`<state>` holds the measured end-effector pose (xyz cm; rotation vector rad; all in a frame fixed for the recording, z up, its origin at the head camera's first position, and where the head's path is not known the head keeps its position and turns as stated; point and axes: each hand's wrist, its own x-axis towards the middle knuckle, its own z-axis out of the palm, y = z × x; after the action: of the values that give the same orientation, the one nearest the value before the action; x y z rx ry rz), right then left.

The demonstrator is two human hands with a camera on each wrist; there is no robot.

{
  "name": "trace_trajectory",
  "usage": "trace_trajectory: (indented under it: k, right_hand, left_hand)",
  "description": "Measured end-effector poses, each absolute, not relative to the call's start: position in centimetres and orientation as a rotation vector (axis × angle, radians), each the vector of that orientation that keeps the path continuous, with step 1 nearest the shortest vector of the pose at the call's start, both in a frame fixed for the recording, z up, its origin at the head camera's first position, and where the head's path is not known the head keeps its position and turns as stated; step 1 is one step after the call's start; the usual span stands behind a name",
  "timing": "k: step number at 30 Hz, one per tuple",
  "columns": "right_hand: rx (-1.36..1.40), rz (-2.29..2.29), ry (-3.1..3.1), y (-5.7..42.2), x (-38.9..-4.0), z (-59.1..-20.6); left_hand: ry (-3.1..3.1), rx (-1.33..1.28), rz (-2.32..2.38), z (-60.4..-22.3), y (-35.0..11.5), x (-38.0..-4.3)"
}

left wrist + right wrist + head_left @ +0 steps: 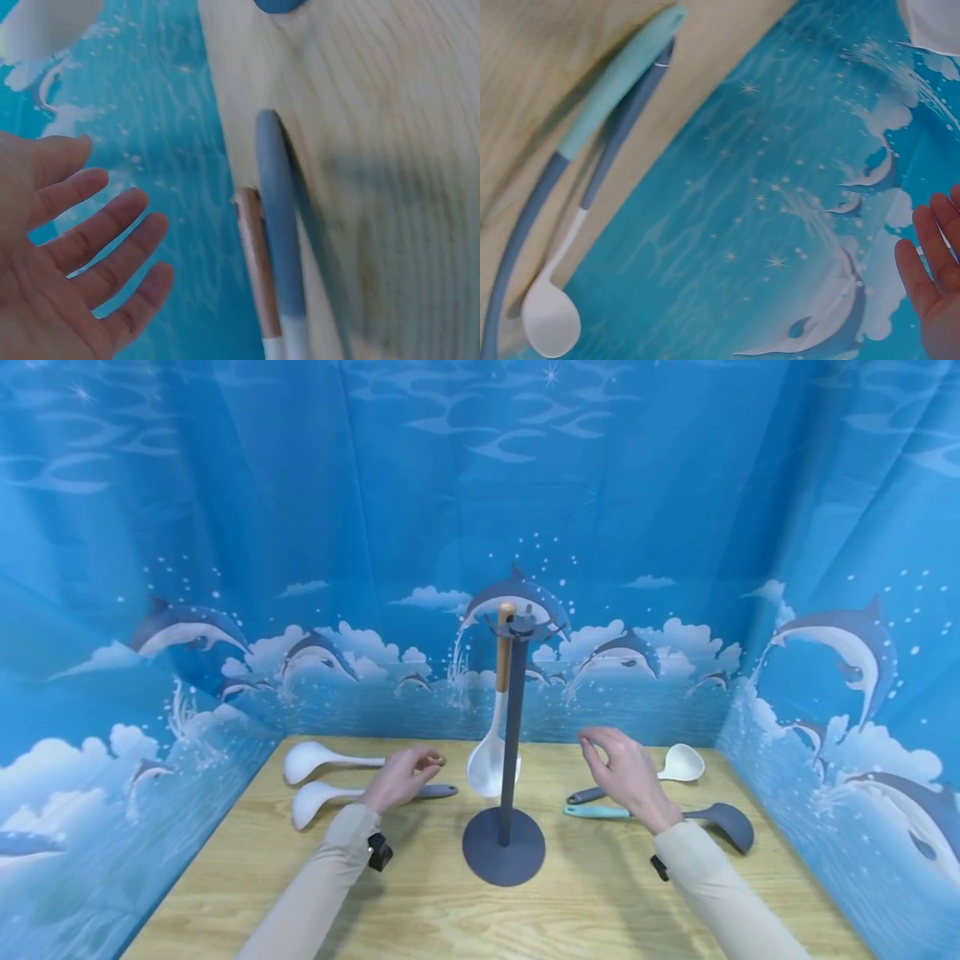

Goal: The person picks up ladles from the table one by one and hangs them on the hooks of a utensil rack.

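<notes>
My left hand [399, 778] hovers over two white-headed ladles on the left: a wooden-handled ladle [303, 762] behind and a grey-handled ladle [309, 803] in front. Its fingers are loosely bent around nothing; the left wrist view shows them spread beside the grey handle [277, 217] and the wooden handle [257, 262]. On the right, my right hand [626, 777] is raised above a small white ladle [682, 763] with a grey handle and a dark grey ladle [727, 827] with a mint handle [622, 79]. Relaxed fingers [934, 240] hold nothing there.
Between the hands stands a dark grey utensil stand [512, 735] with a round base and hooks on top. From it hangs a white spoon-like utensil [487, 764] with a wooden handle. Blue dolphin-print curtains [420, 527] border the wooden table [420, 902] at the back and sides.
</notes>
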<state>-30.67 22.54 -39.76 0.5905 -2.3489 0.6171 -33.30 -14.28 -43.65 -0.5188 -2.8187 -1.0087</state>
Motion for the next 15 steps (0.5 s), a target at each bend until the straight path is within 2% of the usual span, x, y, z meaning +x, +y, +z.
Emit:
trace_trajectory:
  k: [9, 15]
  right_hand:
    - [0.532, 0.581, -2.499, 23.4, -30.9, -41.3]
    - [0.552, 0.546, -2.507, 23.9, -31.2, -42.0]
  left_hand:
    - [-2.923, -0.353, -0.935, -45.2, -16.1, -33.7]
    - [-2.944, -0.375, -0.857, -45.8, -16.8, -34.1]
